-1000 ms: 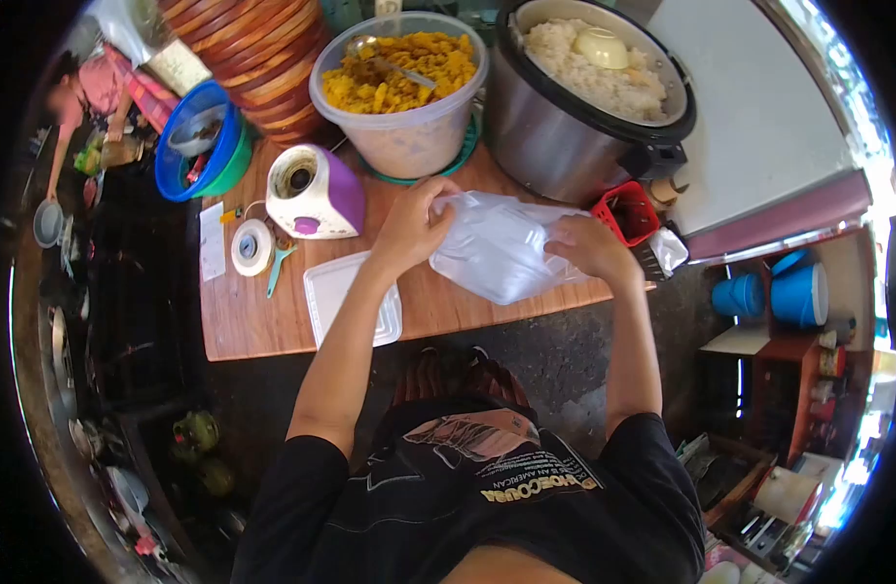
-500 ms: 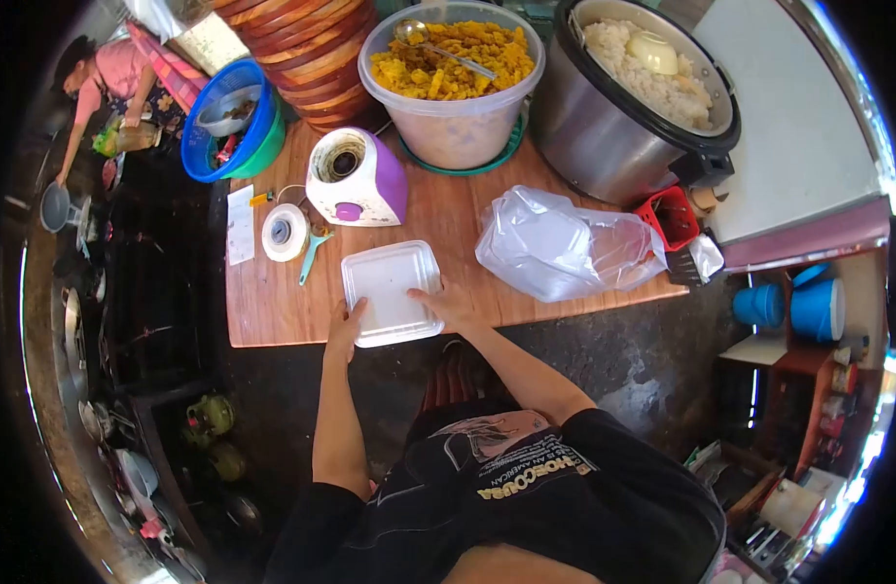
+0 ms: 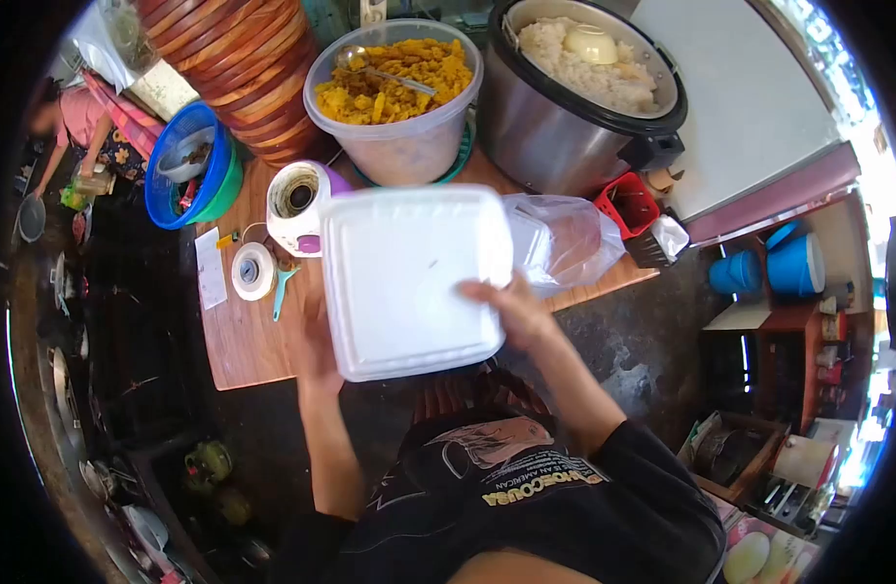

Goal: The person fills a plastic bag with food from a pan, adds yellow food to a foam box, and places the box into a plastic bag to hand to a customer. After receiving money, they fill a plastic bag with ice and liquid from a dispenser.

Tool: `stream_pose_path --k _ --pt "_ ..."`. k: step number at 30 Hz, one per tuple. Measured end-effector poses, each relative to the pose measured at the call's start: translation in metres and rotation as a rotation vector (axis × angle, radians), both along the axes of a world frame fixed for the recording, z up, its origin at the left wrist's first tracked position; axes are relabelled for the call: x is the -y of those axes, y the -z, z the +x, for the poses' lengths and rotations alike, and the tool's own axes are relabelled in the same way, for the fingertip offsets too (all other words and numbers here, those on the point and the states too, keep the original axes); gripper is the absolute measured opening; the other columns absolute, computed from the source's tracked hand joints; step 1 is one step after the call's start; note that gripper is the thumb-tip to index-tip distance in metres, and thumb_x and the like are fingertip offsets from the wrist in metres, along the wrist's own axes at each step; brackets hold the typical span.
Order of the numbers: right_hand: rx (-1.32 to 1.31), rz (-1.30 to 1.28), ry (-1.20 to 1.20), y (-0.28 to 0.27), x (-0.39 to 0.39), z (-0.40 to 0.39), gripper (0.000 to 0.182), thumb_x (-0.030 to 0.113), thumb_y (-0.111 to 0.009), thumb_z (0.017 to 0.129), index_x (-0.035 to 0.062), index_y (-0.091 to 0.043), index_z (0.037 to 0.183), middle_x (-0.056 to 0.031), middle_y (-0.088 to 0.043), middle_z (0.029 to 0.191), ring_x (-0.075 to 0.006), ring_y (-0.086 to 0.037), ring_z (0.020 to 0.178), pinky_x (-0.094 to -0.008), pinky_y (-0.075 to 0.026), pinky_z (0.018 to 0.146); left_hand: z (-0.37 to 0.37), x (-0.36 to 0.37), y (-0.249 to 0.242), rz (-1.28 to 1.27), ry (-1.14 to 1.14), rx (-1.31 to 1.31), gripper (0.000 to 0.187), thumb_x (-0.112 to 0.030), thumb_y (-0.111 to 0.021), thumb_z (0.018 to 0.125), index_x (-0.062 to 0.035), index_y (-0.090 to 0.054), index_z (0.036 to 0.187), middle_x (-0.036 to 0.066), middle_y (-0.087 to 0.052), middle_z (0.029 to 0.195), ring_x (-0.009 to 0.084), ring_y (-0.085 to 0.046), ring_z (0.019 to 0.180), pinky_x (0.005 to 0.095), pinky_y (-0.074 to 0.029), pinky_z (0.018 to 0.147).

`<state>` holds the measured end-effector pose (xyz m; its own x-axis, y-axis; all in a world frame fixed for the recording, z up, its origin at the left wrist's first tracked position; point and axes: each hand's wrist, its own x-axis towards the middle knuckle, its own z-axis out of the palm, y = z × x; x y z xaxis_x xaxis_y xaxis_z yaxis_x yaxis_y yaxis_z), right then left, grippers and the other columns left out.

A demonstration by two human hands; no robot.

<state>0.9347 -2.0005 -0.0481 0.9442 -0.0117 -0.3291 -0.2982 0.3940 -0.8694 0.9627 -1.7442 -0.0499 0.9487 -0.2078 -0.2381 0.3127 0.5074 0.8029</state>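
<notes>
A closed white plastic food box [image 3: 414, 282] is lifted above the table's front edge, close to the camera. My left hand [image 3: 319, 341] grips its left side, with the fingers blurred and partly hidden behind it. My right hand [image 3: 514, 310] holds the right side, its thumb lying over the lid. Behind the box stands a white and purple blender base [image 3: 294, 209], partly covered by it. To its right lies a clear plastic bag [image 3: 574, 243] with white boxes inside.
On the wooden table [image 3: 244, 350] stand a tub of yellow food [image 3: 394, 131], a large rice cooker [image 3: 555, 136], a red basket [image 3: 627, 204], stacked wooden pieces [image 3: 244, 78], blue and green basins [image 3: 187, 165] and a tape roll [image 3: 252, 271]. Another person [image 3: 83, 122] is at the far left.
The white box has risen from the table toward the camera, with both my hands on it. The view has shifted, and the table's contents sit further left in it.
</notes>
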Motion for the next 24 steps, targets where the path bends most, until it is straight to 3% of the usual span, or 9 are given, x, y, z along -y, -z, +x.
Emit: stream_pose_path --k 3,7,8,9,11,12,19,22,24 --pt "0.017 -0.020 -0.024 -0.055 0.082 0.011 0.059 0.027 -0.073 0.078 -0.0066 -0.052 0.122 -0.0142 -0.066 0.104 -0.0217 -0.065 0.094 -0.0331 -0.053 0.083 0.043 0.079 0.060 0.273 0.096 0.094 0.049 -0.043 -0.042 0.098 -0.0078 -0.045 0.132 0.010 -0.056 0.125 0.0233 -0.055 0.112 0.0358 -0.044 0.097" --pt "-0.036 0.085 0.107 -0.009 0.132 0.008 0.065 0.041 -0.067 0.079 -0.0036 -0.051 0.124 -0.0171 -0.064 0.105 -0.0259 -0.067 0.090 -0.0366 -0.056 0.080 0.086 0.161 0.111 0.371 0.209 0.409 0.041 -0.036 -0.049 0.096 -0.0062 -0.056 0.123 0.009 -0.064 0.112 0.0235 -0.061 0.102 0.0347 -0.047 0.091" --pt "-0.089 0.043 0.141 -0.002 0.134 -0.002 0.066 0.039 -0.069 0.078 -0.0045 -0.051 0.124 -0.0183 -0.063 0.109 -0.0261 -0.066 0.093 -0.0355 -0.054 0.083 0.092 0.172 0.103 0.008 0.185 0.368 0.032 -0.030 -0.051 0.097 -0.0035 -0.062 0.112 0.004 -0.065 0.083 0.0158 -0.062 0.078 0.0310 -0.048 0.078" --pt "-0.145 0.002 0.174 0.007 0.136 -0.012 0.066 0.037 -0.071 0.078 -0.0054 -0.051 0.125 -0.0195 -0.062 0.114 -0.0262 -0.065 0.096 -0.0344 -0.053 0.086 0.107 0.171 0.107 0.001 0.194 0.373 0.032 -0.030 -0.051 0.097 -0.0035 -0.062 0.112 0.004 -0.065 0.083 0.0158 -0.062 0.078 0.0310 -0.048 0.078" --pt "-0.248 0.116 0.150 0.047 0.142 -0.026 0.067 0.037 -0.070 0.079 -0.0045 -0.049 0.127 -0.0191 -0.062 0.114 -0.0261 -0.064 0.098 -0.0350 -0.052 0.087 0.137 0.154 0.124 -0.663 0.480 -0.004 0.029 -0.027 -0.050 0.098 -0.0026 -0.062 0.106 -0.001 -0.053 0.062 0.0072 -0.049 0.059 0.0259 -0.044 0.066" --pt "-0.265 0.295 0.069 0.073 0.149 -0.031 0.065 0.036 -0.069 0.081 -0.0027 -0.048 0.129 -0.0182 -0.062 0.116 -0.0256 -0.064 0.101 -0.0356 -0.052 0.088 0.131 0.149 0.109 -0.539 0.445 0.073 0.028 -0.029 -0.050 0.097 -0.0038 -0.062 0.100 -0.006 -0.042 0.056 0.0038 -0.038 0.052 0.0224 -0.038 0.058" --pt "-0.223 0.270 0.357 0.123 0.115 -0.019 0.061 0.035 -0.070 0.081 0.0015 -0.047 0.126 -0.0132 -0.061 0.112 -0.0226 -0.063 0.099 -0.0367 -0.054 0.084 0.081 0.129 0.076 0.321 0.544 0.273 0.036 -0.031 -0.057 0.094 -0.0060 -0.057 0.121 -0.003 -0.049 0.061 0.0064 -0.048 0.059 0.0213 -0.040 0.062" --pt "-0.184 0.195 0.402 0.156 0.116 0.007 0.064 0.034 -0.072 0.079 0.0014 -0.045 0.127 -0.0118 -0.060 0.110 -0.0233 -0.062 0.099 -0.0374 -0.054 0.084 0.057 0.129 0.080 0.566 0.392 0.597 0.055 -0.028 -0.071 0.083 -0.0064 -0.052 0.130 0.003 -0.058 0.082 0.0146 -0.059 0.075 0.0285 -0.045 0.073" --pt "-0.122 0.086 0.423 0.150 0.110 0.015 0.068 0.036 -0.073 0.078 0.0005 -0.044 0.128 -0.0109 -0.060 0.109 -0.0235 -0.062 0.098 -0.0386 -0.054 0.084 0.052 0.125 0.083 1.236 0.117 1.200 0.067 -0.023 -0.080 0.070 -0.0110 -0.052 0.130 0.008 -0.057 0.105 0.0242 -0.062 0.092 0.0385 -0.044 0.083"
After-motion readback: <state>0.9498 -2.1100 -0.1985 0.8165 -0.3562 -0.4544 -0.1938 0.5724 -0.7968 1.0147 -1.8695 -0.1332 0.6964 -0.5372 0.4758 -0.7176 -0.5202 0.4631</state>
